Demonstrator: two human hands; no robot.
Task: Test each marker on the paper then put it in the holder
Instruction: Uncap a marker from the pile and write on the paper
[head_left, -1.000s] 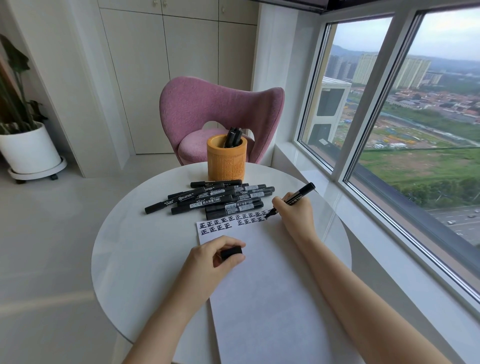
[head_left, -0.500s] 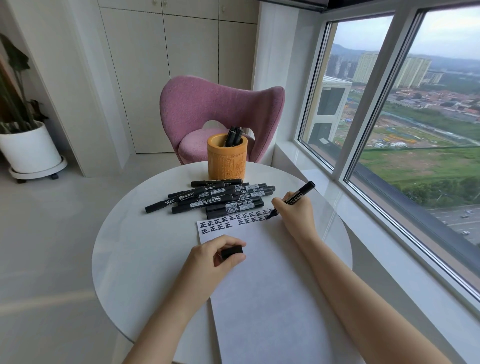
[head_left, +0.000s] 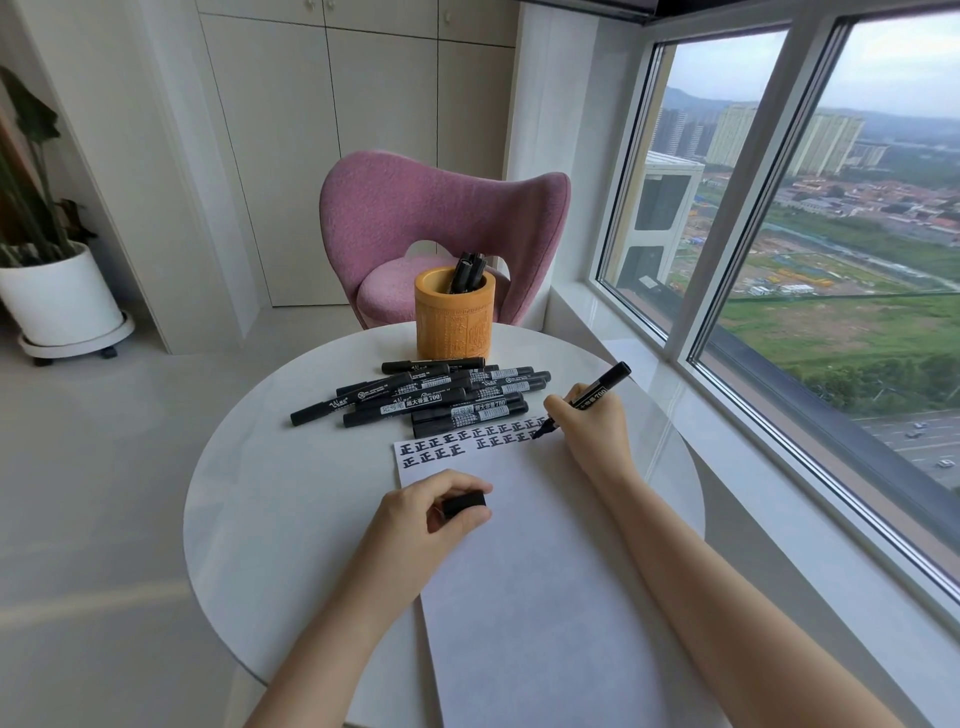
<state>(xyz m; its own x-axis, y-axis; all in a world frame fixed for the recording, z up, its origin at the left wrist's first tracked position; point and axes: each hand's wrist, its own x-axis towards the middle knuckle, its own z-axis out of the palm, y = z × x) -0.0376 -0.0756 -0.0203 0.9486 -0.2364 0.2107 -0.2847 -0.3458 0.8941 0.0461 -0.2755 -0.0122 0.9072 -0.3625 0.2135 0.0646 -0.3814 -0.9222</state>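
Right hand (head_left: 592, 426) barely shifted, marker (head_left: 587, 402) on paper (head_left: 519, 571), marker pile (head_left: 431, 397) beside

Marker pile (head_left: 431, 397) before holder (head_left: 453, 317).

A single wide-angle head view looks forward and down from close above the round counter (head_left: 249, 499), facing the pink chair (head_left: 441, 218), with windows (head_left: 841, 218) along its right.

your left hand (head_left: 426, 514) and right hand (head_left: 592, 431): both bare, no gloves, rings or watch. your forearms: bare to the frame's lower edge, no sleeves in view. nails short.
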